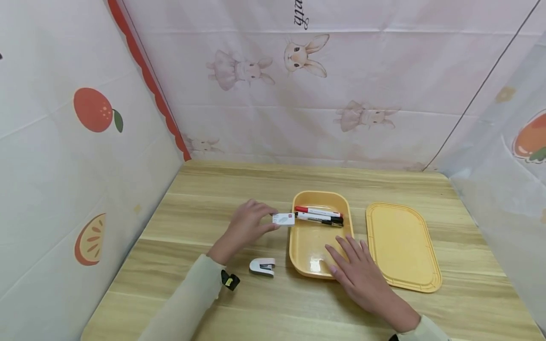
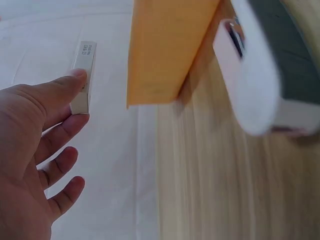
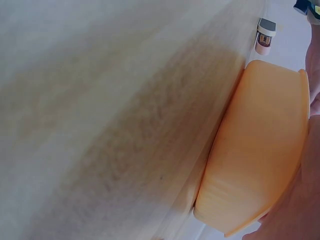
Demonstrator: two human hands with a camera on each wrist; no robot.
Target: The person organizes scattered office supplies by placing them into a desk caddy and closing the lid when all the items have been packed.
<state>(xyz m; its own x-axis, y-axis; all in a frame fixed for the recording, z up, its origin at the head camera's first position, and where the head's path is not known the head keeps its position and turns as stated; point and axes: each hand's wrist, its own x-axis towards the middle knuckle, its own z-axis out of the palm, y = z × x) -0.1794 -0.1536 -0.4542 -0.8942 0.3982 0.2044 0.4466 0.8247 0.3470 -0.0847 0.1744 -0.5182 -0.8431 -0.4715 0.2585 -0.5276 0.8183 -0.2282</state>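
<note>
The left hand (image 1: 247, 225) pinches a small white box (image 1: 283, 219) between thumb and fingertips, holding it level just above the table (image 1: 204, 199) at the left rim of the yellow tray (image 1: 298, 255). The left-wrist view shows the thumb laid along the box's narrow edge, a light grip that leaves its long faces free. It may be an eraser or a staple box; the print on it is too small to read.

The right hand (image 1: 362, 274) lies flat with fingers straight, holding nothing, its fingertips over the tray's near right corner, seemingly to keep the tray from sliding. Inside the tray, against its far wall, lie a red pen (image 1: 317, 211) and a black pen (image 1: 320, 219) side by side. The tray's lid (image 1: 403, 246) rests just to the right, apart from it. A small white stapler (image 1: 262, 266) sits on the table near the left wrist.

The table is pale wood with a visible grain. Cloth sheets printed with rabbits (image 1: 304, 57) and oranges (image 1: 95, 111) close it in on three sides.
</note>
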